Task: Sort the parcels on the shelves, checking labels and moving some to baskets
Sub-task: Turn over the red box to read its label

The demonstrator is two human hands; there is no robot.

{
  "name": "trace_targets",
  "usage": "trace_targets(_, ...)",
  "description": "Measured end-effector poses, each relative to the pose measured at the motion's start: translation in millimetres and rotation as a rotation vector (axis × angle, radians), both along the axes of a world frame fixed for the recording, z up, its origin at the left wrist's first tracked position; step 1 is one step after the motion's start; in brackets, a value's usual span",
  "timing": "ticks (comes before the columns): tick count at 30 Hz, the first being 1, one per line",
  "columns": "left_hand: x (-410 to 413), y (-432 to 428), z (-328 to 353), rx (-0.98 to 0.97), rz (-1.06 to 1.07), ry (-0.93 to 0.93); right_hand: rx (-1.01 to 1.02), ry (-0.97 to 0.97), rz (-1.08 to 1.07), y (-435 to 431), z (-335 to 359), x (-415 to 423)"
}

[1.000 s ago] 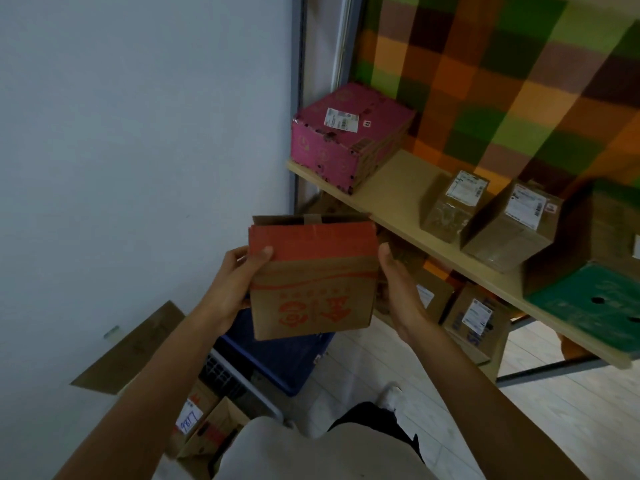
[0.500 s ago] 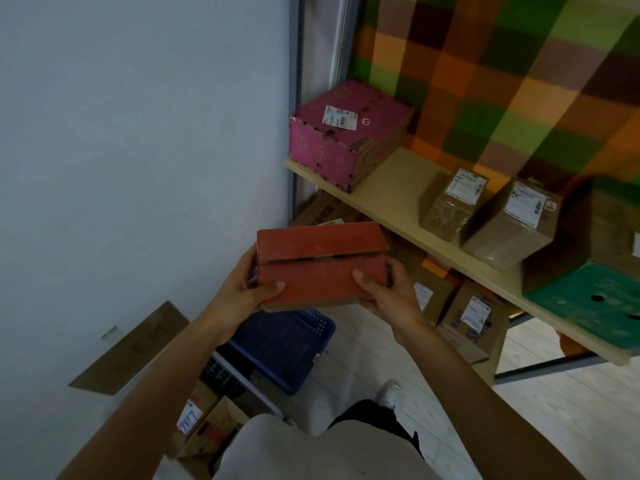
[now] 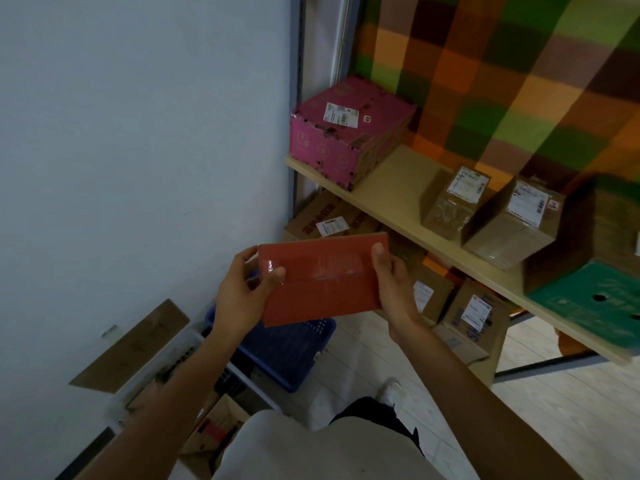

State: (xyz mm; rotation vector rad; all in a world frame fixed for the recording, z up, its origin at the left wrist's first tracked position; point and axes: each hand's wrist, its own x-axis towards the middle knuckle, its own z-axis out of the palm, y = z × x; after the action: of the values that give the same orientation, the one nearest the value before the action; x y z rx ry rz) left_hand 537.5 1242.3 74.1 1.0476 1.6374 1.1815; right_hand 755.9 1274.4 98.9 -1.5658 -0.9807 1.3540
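Red parcel (image 3: 322, 278): taped face up, above the blue basket (image 3: 287, 351).
Left hand (image 3: 242, 292): grips its left edge.
Right hand (image 3: 394, 285): grips its right edge.

a single wide-angle view from the person's head looks forward and steeply down, close over the left hand (image 3: 239, 296) and right hand (image 3: 394, 289) at mid-frame, with the wall (image 3: 138, 150) filling the left, the shelf (image 3: 391, 181) running off right and the floor (image 3: 571, 410) below.

red parcel (image 3: 322, 289) turned, taped flaps facing up
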Motion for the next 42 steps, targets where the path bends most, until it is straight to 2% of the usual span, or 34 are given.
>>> trace_targets(3,4.1,-1.6,1.8,0.06,-0.012,0.126,0.056,-0.02,-0.023,-2.0,-6.0,-3.1)
trace_targets(5,5.1,-2.9,2.3,0.042,-0.04,0.116,0.092,-0.059,-0.056,-4.6,-7.7,-2.6)
trace_targets(8,6.0,-1.1,8.9,-0.086,0.037,-0.122,0.127,-0.088,-0.051,-6.1,-7.5,0.3)
trace_targets(10,0.3,4.0,16.2,-0.184,0.1,-0.332,0.061,-0.078,-0.016,-6.5,-4.9,3.1)
trace_targets(12,-7.1,8.6,21.1,-0.259,0.079,-0.407,-0.04,-0.022,0.018,-4.5,-5.4,10.0)
trace_targets(15,-19.7,10.4,15.1,-0.341,0.043,-0.387,-0.159,0.078,0.063,0.0,-7.3,22.9)
trace_targets(20,-16.6,7.1,5.7,-0.402,-0.081,-0.383,-0.26,0.008,0.201,3.3,-11.5,31.0)
trace_targets(27,-2.2,-1.5,-7.1,-0.359,0.079,-0.347,-0.139,-0.052,0.208,1.1,-10.6,23.2)
trace_targets(33,4.8,3.0,1.1,-0.217,0.034,-0.225,0.034,-0.219,0.077,0.7,-14.2,21.6)
trace_targets(37,4.5,0.9,1.3,-0.196,-0.036,-0.168,0.046,-0.239,0.127,2.8,-15.6,25.1)
trace_targets(39,6.0,-1.3,7.5,-0.203,-0.017,-0.225,0.032,-0.195,0.145,3.5,-14.3,31.7)
trace_targets(42,1.5,0.4,22.3,-0.315,-0.004,-0.422,-0.043,-0.091,0.185,3.5,-8.8,41.0)
